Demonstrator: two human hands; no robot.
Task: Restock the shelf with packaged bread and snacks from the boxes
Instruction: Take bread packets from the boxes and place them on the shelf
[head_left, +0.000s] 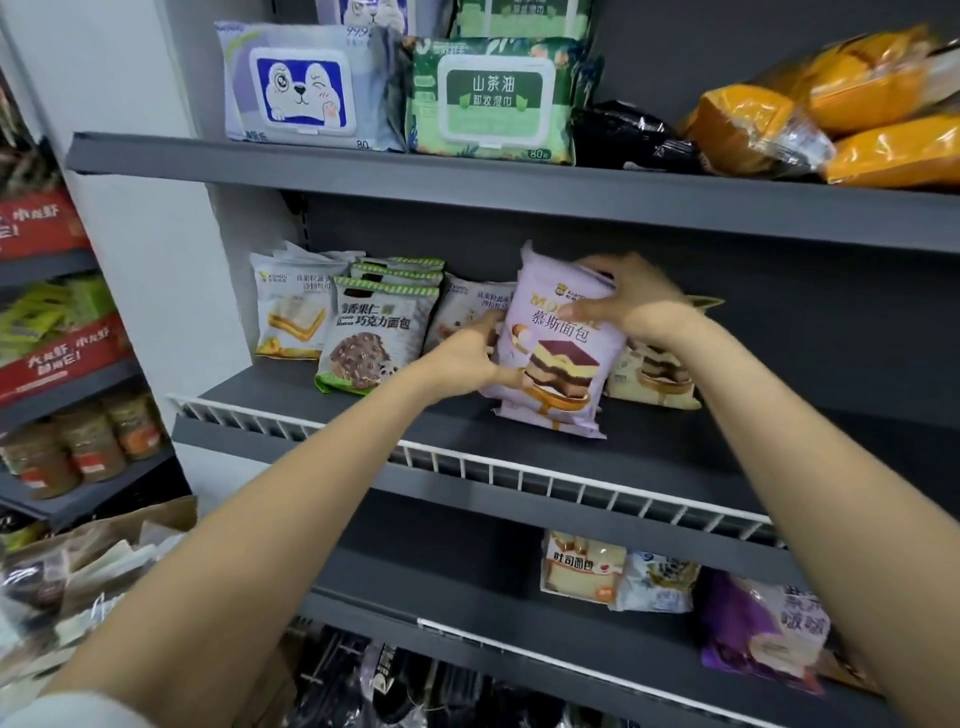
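Both hands, the left hand (467, 351) and right hand (631, 306), gripped a purple bread pack (558, 348) upright mid-shelf (291, 395), their fingers partly hiding the packs behind (657, 376).

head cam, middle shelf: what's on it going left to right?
White sandwich bread pack → green-edged chocolate bread pack → left hand → purple mousse bread pack, held upright by both hands → right hand → cream cake pack.

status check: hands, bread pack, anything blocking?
Left hand and right hand both grip the lilac mousse-bread packet, upright on the dark grey middle shelf. Cream cake packet close behind.
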